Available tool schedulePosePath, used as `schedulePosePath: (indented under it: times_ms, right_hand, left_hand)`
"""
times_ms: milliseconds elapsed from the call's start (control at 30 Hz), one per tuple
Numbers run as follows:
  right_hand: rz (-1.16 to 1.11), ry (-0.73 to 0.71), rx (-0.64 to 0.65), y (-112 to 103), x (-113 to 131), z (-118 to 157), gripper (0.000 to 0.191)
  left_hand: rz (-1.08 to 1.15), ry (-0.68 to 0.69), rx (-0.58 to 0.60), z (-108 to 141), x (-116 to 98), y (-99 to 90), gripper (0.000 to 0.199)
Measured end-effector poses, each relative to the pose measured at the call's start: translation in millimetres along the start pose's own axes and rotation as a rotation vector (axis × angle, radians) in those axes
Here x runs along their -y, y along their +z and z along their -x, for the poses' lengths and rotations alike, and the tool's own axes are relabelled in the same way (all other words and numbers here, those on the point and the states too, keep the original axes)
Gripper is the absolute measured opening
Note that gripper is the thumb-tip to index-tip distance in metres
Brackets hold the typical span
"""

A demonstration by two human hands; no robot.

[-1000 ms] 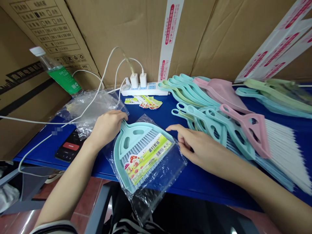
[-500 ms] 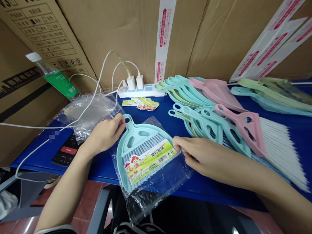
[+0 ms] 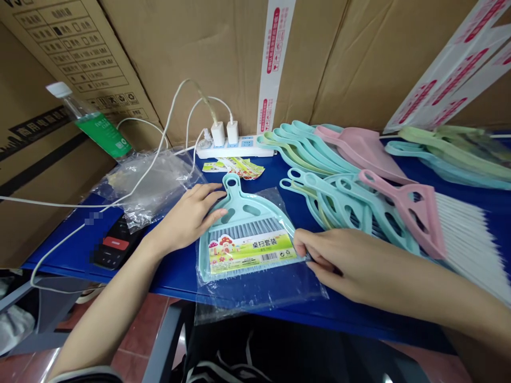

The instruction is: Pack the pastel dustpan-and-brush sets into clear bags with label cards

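Note:
A light-blue dustpan (image 3: 243,205) with a matching brush lies on the blue table in a clear plastic bag (image 3: 263,292). A colourful printed label (image 3: 251,252) crosses the brush bristles. My left hand (image 3: 191,215) rests at the upper left of the dustpan, near its handle, with the fingers apart. At the right corner, my right hand (image 3: 331,258) pinches the edge of the dustpan and bag.
Right of the bag lie blue, green and pink brushes (image 3: 407,207), with stacked dustpans (image 3: 359,149) behind. A power strip (image 3: 255,147), loose labels (image 3: 239,167), plastic bags (image 3: 151,181), a phone (image 3: 115,244) and a bottle (image 3: 96,127) occupy the back and left.
The bagged dustpan has turned clockwise, so its handle points more straight back and its label lies more level. My left hand has let go of the handle and spread its fingers.

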State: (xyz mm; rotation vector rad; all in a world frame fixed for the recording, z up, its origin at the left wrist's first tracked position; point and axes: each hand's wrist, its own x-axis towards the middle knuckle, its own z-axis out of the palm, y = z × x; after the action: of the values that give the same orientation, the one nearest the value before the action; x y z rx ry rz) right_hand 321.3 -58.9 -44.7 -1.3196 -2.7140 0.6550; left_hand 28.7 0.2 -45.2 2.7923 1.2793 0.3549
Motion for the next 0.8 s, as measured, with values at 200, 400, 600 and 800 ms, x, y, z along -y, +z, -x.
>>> schedulePosePath:
  times_ms: [200, 400, 600, 800]
  right_hand:
    - [-0.017, -0.077, -0.087, 3, -1, -4, 0.005]
    - [-0.049, -0.155, -0.101, 4, 1, -10, 0.017]
    - [-0.071, -0.199, -0.093, 3, -1, -10, 0.026]
    - [-0.077, -0.215, -0.043, 4, -5, -10, 0.03]
  left_hand:
    - [0.267, 0.234, 0.135, 3, -19, -16.6, 0.019]
    - [0.4, 0.334, 0.438, 12, -28, -14.1, 0.023]
    - [0.329, 0.357, 0.511, 18, -26, -14.6, 0.036]
    - [0.387, 0.429, 0.549, 22, -18, -12.6, 0.057]
